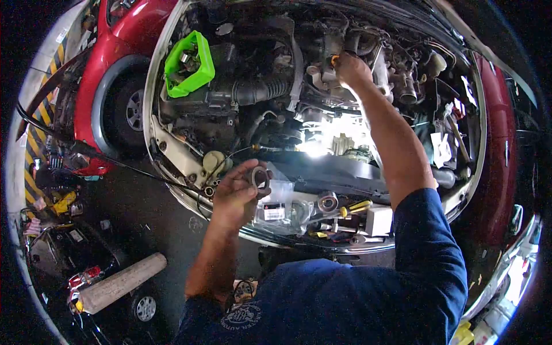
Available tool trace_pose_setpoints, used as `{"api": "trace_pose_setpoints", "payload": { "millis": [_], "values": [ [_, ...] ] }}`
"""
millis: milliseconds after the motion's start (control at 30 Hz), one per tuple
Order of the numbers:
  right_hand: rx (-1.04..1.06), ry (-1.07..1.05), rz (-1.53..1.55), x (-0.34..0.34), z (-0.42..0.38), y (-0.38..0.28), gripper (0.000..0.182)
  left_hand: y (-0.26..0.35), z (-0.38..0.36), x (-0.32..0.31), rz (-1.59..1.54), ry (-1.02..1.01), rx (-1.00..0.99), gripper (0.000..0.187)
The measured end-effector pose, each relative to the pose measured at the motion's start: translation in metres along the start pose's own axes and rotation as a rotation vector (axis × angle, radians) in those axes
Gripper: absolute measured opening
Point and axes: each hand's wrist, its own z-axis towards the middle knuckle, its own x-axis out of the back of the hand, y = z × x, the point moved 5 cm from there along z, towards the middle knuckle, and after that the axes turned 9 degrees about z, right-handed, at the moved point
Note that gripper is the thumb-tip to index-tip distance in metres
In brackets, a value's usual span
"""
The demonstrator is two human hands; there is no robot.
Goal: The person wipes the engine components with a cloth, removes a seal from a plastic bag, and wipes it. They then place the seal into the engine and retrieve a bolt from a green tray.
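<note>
My left hand [236, 194] is closed on a round metal ring [260, 180], held up over the front edge of the engine bay. My right hand [352, 69] reaches deep into the engine bay [339, 86], its fingers closed around something with an orange part [334, 61]; the rest of that object is hidden by the hand. Below the ring lie clear plastic bags [275, 213] with a white label. Beside them on the front panel rest a round bearing [328, 202] and a yellow-handled screwdriver [356, 208].
A green tray [190, 66] of small parts sits at the engine bay's left. A bright light [316, 148] shines near the middle. A white box [379, 221] and wrenches lie on the front edge. Red cars stand on both sides; a cylinder [123, 283] lies lower left.
</note>
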Motion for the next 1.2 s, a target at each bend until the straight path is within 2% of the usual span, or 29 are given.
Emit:
{"api": "trace_pose_setpoints", "payload": {
  "millis": [100, 200, 267, 300, 333, 367, 400, 433, 467, 500, 633, 667, 833, 900, 933, 1033, 1100, 1133, 1200],
  "values": [
    [-0.067, 0.037, 0.040, 0.007, -0.006, 0.002, 0.036, 0.003, 0.001, -0.010, -0.020, -0.011, -0.004, 0.056],
    [0.033, 0.127, 0.074, 0.029, -0.039, -0.018, 0.034, 0.000, 0.004, -0.010, -0.071, -0.040, -0.021, 0.055],
    [0.244, 0.196, 0.323, 0.046, -0.085, -0.040, 0.034, 0.002, 0.005, -0.011, -0.016, -0.066, -0.058, 0.060],
    [0.179, 0.029, 0.441, 0.069, -0.125, -0.066, 0.033, 0.002, 0.006, -0.012, -0.014, -0.070, -0.056, 0.060],
    [0.276, 0.032, 0.618, 0.051, -0.142, -0.059, 0.032, 0.003, 0.006, -0.016, -0.017, -0.104, -0.073, 0.058],
    [0.251, -0.057, 0.521, 0.050, -0.168, -0.062, 0.032, 0.003, 0.006, -0.020, -0.020, -0.141, -0.090, 0.057],
    [0.332, -0.141, 0.801, 0.057, -0.198, -0.074, 0.031, 0.004, 0.005, -0.025, 0.000, -0.144, -0.085, 0.058],
    [0.589, -0.124, 0.815, 0.073, -0.224, -0.086, 0.029, 0.004, 0.004, -0.031, 0.003, -0.160, -0.084, 0.058],
    [0.748, -0.058, 0.879, 0.070, -0.239, -0.088, 0.026, 0.005, 0.001, -0.037, 0.077, -0.198, -0.109, 0.059],
    [0.735, -0.134, 0.896, 0.075, -0.255, -0.091, 0.029, 0.006, -0.002, -0.043, 0.149, -0.234, -0.132, 0.060],
    [0.856, -0.086, 0.871, 0.102, -0.298, -0.107, 0.033, 0.014, -0.017, -0.071, 0.383, -0.252, -0.107, 0.067],
    [0.900, -0.073, 0.833, 0.107, -0.303, -0.109, 0.036, 0.013, -0.021, -0.077, 0.346, -0.271, -0.061, 0.071],
    [0.868, -0.093, 0.844, 0.112, -0.318, -0.107, 0.037, 0.022, -0.039, -0.099, 0.505, -0.347, -0.191, 0.072],
    [0.997, -0.062, 0.734, 0.115, -0.330, -0.108, 0.045, 0.023, -0.045, -0.102, 0.569, -0.354, -0.225, 0.073],
    [0.997, -0.058, 0.734, 0.116, -0.332, -0.108, 0.045, 0.021, -0.048, -0.104, 0.557, -0.361, -0.202, 0.074],
    [0.894, -0.095, 0.667, 0.114, -0.336, -0.101, 0.048, 0.022, -0.057, -0.117, 0.551, -0.395, -0.194, 0.075],
    [0.800, -0.013, 0.661, 0.117, -0.334, -0.093, 0.053, 0.024, -0.060, -0.122, 0.558, -0.423, -0.214, 0.076],
    [0.848, 0.045, 0.711, 0.122, -0.338, -0.093, 0.057, 0.023, -0.061, -0.122, 0.566, -0.430, -0.231, 0.077],
    [0.877, 0.008, 0.727, 0.120, -0.344, -0.096, 0.059, 0.020, -0.063, -0.121, 0.575, -0.441, -0.243, 0.078]
  ]
}}
